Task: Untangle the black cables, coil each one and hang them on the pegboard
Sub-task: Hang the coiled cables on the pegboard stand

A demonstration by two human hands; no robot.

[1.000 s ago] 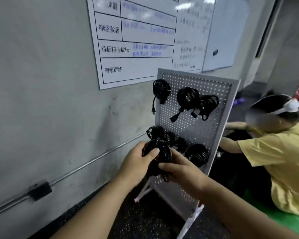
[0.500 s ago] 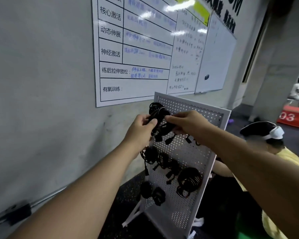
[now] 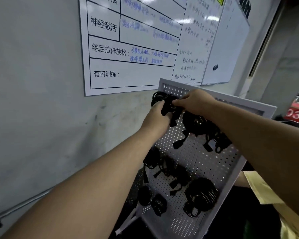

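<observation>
Both hands are up at the top left corner of the pegboard (image 3: 259, 107), on one coiled black cable (image 3: 164, 100). The left hand (image 3: 155, 118) grips the coil from below, fingers wrapped into the loops. The right hand (image 3: 195, 102) has its fingers closed on the bundle, pinching it from the right. The coil sits against the perforated face, just under the top rim. We cannot see the peg because hands and cable hide it, so we cannot tell if the loops are over it yet.

Risks as we judge them:
- Letting go before the loops catch the peg: the coil would drop, spring open and likely land on the lower coils (image 3: 202, 194).
- Only a few turns hooked: the rest would sag and unwind, and the dangling plug end (image 3: 173, 124) adds pull.
- The right forearm passes just over the neighbour coil (image 3: 194, 123), so a careless pull-back could drag that one off its hook.
- The board looks light and stands tilted, so a hard push at the top corner could rock it.
- A yellow sleeve (image 3: 259, 188) is just beside the board's right edge, so someone there could jolt it.
</observation>
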